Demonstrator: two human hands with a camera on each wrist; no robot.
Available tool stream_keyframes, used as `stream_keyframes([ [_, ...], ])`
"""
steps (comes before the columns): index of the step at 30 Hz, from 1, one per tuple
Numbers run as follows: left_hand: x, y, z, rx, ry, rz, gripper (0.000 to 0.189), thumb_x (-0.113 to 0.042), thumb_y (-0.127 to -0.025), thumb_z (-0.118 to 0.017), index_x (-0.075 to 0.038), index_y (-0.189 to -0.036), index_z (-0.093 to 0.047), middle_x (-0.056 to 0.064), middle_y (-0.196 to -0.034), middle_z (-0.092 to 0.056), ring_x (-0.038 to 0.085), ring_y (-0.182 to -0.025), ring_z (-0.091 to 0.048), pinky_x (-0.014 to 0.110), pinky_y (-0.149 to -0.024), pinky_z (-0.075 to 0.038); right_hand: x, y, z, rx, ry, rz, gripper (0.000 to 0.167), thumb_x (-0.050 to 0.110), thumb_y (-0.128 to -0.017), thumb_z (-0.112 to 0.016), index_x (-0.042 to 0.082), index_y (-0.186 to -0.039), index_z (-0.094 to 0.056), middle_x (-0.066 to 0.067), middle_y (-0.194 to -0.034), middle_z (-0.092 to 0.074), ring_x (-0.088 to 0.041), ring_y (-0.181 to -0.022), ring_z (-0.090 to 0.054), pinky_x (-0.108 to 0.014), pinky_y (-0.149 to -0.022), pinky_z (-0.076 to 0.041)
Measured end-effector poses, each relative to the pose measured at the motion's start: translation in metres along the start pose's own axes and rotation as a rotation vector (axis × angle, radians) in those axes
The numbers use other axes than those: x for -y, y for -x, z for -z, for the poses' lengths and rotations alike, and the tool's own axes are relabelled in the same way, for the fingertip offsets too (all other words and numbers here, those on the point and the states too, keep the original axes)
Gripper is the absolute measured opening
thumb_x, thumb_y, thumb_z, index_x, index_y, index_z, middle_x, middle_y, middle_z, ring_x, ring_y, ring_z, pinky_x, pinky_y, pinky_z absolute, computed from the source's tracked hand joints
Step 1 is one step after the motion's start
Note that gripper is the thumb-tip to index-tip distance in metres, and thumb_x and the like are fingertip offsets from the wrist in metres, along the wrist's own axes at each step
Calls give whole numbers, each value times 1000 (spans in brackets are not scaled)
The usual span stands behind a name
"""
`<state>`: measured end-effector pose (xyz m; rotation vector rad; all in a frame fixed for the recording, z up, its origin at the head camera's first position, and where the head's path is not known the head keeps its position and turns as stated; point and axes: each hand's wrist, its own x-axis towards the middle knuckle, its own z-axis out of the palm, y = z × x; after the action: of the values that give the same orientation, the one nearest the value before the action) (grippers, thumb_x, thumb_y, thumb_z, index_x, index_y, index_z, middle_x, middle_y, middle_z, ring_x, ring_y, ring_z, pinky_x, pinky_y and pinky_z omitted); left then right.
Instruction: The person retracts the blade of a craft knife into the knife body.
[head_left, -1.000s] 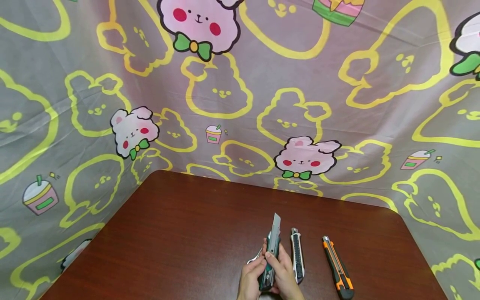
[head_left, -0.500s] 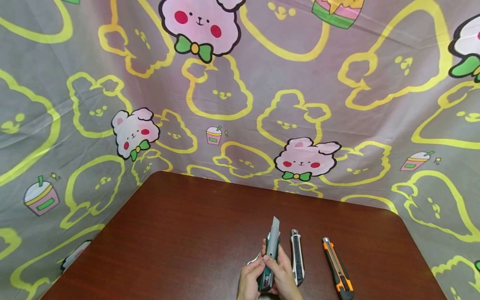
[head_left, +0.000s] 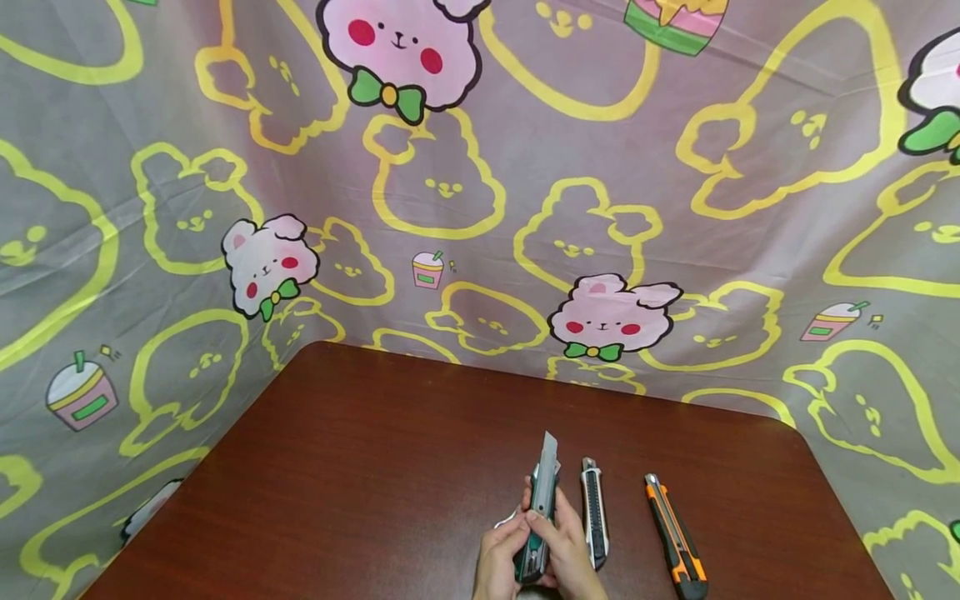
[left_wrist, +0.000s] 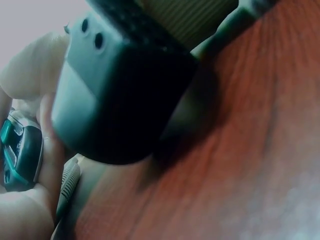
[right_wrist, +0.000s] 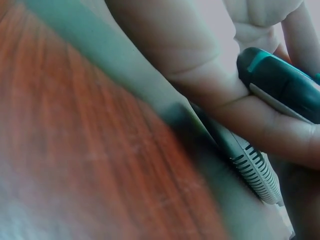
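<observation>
Both hands hold a green and grey utility knife (head_left: 543,508) upright in the head view, its wide blade (head_left: 550,450) extended toward the table's far side. My left hand (head_left: 498,557) grips the handle from the left. From the right, my right hand (head_left: 570,557) holds it, its thumb lying on the front of the handle. The green knife (left_wrist: 22,150) also shows in the left wrist view, and the knife's dark end (right_wrist: 280,82) in the right wrist view. A silvery edge (head_left: 507,520) of another thing shows behind the left hand, mostly hidden.
A white and black utility knife (head_left: 594,512) lies just right of the hands. Farther right lies an orange and black utility knife (head_left: 675,537). The brown table (head_left: 375,467) meets a patterned cloth (head_left: 450,208). A blurred dark block (left_wrist: 125,95) looms close in the left wrist view.
The blade tip has shifted slightly left and down. The right thumb has moved a little up and left along the handle. The knives on the table lie where they were.
</observation>
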<state>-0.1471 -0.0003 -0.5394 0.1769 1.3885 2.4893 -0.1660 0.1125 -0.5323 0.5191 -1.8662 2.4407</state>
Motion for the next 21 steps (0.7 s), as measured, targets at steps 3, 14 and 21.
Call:
stream_keyframes([
  [3, 0, 0, 0, 12, 0, -8, 46, -13, -102, -37, 18, -136, -37, 20, -120, -61, 18, -68, -67, 33, -56, -58, 0, 0, 1, 9, -10, -9, 50, -6, -91, -49, -22, -133, -28, -1, -105, -59, -7, -97, -61, -16, -87, -50],
  [14, 3, 1, 4, 80, 35, -64, 50, -17, -100, -41, 18, -135, -38, 16, -104, -69, 17, -73, -67, 32, -57, -58, -1, 0, 2, 29, -12, -24, 50, -7, -90, -49, -19, -135, -28, 6, -106, -59, -7, -99, -60, -16, -89, -50],
  [21, -2, 3, 1, 53, 40, -25, 45, -10, -101, -35, 18, -136, -35, 10, -102, -68, 15, -73, -67, 31, -56, -58, -1, 0, 2, 41, -27, -31, 54, -6, -91, -48, -21, -136, -24, 7, -106, -59, -6, -100, -60, -16, -89, -49],
])
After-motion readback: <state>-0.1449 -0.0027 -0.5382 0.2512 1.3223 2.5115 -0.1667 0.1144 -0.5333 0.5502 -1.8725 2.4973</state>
